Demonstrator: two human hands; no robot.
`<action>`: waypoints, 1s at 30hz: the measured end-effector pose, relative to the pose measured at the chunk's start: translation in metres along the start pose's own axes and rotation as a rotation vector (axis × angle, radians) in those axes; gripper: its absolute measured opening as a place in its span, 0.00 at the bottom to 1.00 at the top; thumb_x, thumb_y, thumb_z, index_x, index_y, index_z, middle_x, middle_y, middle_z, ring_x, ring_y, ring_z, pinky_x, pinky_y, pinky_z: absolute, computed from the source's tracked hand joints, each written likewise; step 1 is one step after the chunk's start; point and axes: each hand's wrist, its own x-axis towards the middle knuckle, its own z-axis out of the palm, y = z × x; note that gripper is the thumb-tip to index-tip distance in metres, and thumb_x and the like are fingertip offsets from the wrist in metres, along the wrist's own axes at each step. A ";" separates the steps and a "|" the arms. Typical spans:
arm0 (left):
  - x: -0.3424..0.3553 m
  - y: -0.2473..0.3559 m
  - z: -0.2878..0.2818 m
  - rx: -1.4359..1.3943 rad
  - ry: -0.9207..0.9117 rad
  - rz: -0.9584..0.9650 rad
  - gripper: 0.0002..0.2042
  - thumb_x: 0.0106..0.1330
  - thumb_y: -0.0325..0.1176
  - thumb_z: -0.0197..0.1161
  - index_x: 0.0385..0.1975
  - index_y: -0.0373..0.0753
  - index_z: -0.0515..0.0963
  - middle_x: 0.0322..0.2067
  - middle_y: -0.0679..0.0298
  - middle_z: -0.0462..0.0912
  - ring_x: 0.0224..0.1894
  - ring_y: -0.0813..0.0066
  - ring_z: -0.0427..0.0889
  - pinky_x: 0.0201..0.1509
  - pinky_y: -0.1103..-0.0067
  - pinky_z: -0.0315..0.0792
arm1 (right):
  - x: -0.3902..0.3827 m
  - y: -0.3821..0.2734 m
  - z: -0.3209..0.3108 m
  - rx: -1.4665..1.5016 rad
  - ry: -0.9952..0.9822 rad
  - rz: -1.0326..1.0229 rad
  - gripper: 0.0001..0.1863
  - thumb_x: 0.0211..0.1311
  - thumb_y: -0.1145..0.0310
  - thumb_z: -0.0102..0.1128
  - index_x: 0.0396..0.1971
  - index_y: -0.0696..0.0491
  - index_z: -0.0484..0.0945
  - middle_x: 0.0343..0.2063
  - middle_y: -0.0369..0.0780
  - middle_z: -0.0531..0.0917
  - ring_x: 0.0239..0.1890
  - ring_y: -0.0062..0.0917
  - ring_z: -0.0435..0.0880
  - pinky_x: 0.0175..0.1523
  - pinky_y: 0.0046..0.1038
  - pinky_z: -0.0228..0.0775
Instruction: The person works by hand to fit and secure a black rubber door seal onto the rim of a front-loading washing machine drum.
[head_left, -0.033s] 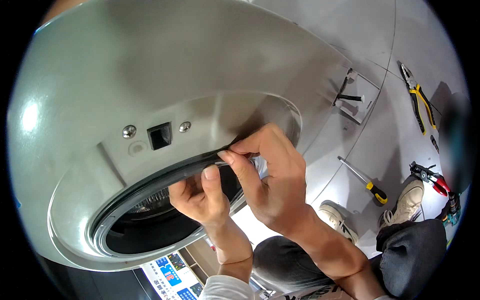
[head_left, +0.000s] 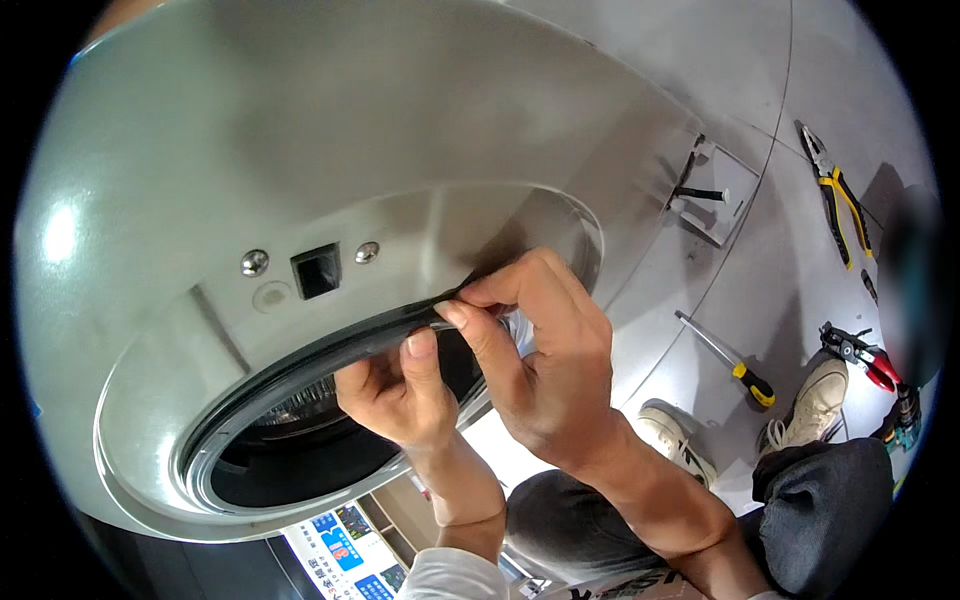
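Circling one round opening (head_left: 310,472), one dark rubber seal (head_left: 320,355) is pinched by the right hand (head_left: 550,375), thumb against forefinger; the left hand (head_left: 408,398) curls at its inner edge, and whether it grips I cannot tell. Above the seal, a glossy pale panel (head_left: 400,110) bears two screws (head_left: 255,263) and one square hole (head_left: 317,270). Right of the seal, the grey tiled floor (head_left: 745,70) carries one screwdriver (head_left: 738,370), one yellow-and-black pair of pliers (head_left: 827,179), one red-handled tool (head_left: 862,355) and two pale shoes (head_left: 818,400).
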 end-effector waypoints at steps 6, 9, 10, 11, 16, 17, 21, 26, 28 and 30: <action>-0.009 -0.012 -0.018 -0.079 -0.060 -0.076 0.15 0.63 0.26 0.70 0.48 0.28 0.78 0.42 0.57 0.85 0.42 0.73 0.83 0.50 0.78 0.76 | -0.010 0.000 -0.005 -0.208 -0.027 -0.103 0.06 0.58 0.73 0.67 0.33 0.58 0.81 0.30 0.40 0.78 0.32 0.34 0.79 0.35 0.33 0.71; -0.008 -0.011 -0.012 -0.112 -0.182 -0.179 0.14 0.61 0.22 0.72 0.45 0.28 0.80 0.40 0.58 0.85 0.40 0.75 0.82 0.48 0.80 0.76 | -0.008 0.002 -0.011 -0.235 -0.057 -0.157 0.07 0.58 0.76 0.68 0.36 0.59 0.81 0.31 0.44 0.81 0.30 0.37 0.80 0.34 0.32 0.72; -0.008 -0.011 -0.015 -0.107 -0.250 -0.200 0.13 0.61 0.22 0.72 0.45 0.27 0.80 0.40 0.59 0.85 0.41 0.75 0.82 0.48 0.80 0.76 | -0.009 0.002 -0.012 -0.251 -0.059 -0.169 0.07 0.58 0.76 0.68 0.36 0.59 0.81 0.31 0.44 0.81 0.31 0.37 0.80 0.34 0.32 0.72; -0.009 -0.009 -0.015 -0.061 -0.244 -0.189 0.13 0.62 0.22 0.72 0.44 0.27 0.81 0.40 0.59 0.85 0.41 0.75 0.82 0.48 0.80 0.76 | -0.009 0.001 -0.013 -0.267 -0.061 -0.181 0.07 0.58 0.77 0.68 0.36 0.59 0.81 0.31 0.44 0.81 0.31 0.37 0.80 0.34 0.32 0.72; -0.005 -0.003 -0.017 0.133 -0.256 -0.143 0.09 0.61 0.22 0.72 0.40 0.29 0.84 0.39 0.60 0.85 0.41 0.74 0.82 0.46 0.78 0.76 | -0.004 -0.007 -0.019 -0.351 -0.098 -0.295 0.06 0.56 0.79 0.67 0.33 0.59 0.80 0.31 0.44 0.80 0.30 0.38 0.80 0.33 0.34 0.72; -0.007 -0.005 -0.020 0.227 -0.232 -0.127 0.08 0.59 0.22 0.73 0.38 0.30 0.85 0.36 0.59 0.87 0.37 0.72 0.84 0.43 0.78 0.75 | -0.004 -0.004 -0.020 -0.343 -0.097 -0.326 0.06 0.56 0.79 0.67 0.33 0.59 0.80 0.30 0.44 0.80 0.30 0.38 0.79 0.33 0.35 0.72; -0.001 0.011 -0.006 0.573 -0.382 0.211 0.10 0.66 0.27 0.69 0.44 0.31 0.80 0.36 0.62 0.85 0.36 0.78 0.80 0.43 0.83 0.73 | 0.007 0.014 -0.023 -0.422 -0.037 -0.494 0.07 0.51 0.78 0.67 0.29 0.58 0.77 0.27 0.42 0.75 0.30 0.35 0.78 0.31 0.32 0.71; -0.011 -0.013 -0.014 0.153 -0.219 -0.095 0.10 0.63 0.27 0.72 0.39 0.28 0.83 0.36 0.59 0.87 0.39 0.74 0.83 0.47 0.79 0.74 | -0.007 0.017 -0.013 -0.298 -0.036 -0.373 0.04 0.58 0.82 0.62 0.32 0.62 0.77 0.29 0.46 0.78 0.30 0.39 0.77 0.35 0.34 0.70; -0.013 -0.014 -0.008 -0.052 -0.200 -0.131 0.10 0.64 0.24 0.70 0.42 0.28 0.82 0.38 0.61 0.85 0.41 0.76 0.81 0.48 0.80 0.74 | -0.016 0.018 -0.011 -0.167 -0.051 -0.257 0.03 0.60 0.81 0.62 0.33 0.62 0.77 0.30 0.47 0.78 0.30 0.39 0.78 0.36 0.32 0.71; -0.013 -0.016 -0.009 -0.089 -0.222 -0.161 0.10 0.64 0.23 0.70 0.43 0.28 0.81 0.39 0.61 0.85 0.41 0.77 0.81 0.49 0.81 0.74 | -0.021 0.019 -0.012 -0.075 -0.074 -0.150 0.05 0.62 0.79 0.62 0.36 0.63 0.78 0.32 0.45 0.79 0.33 0.35 0.80 0.38 0.30 0.72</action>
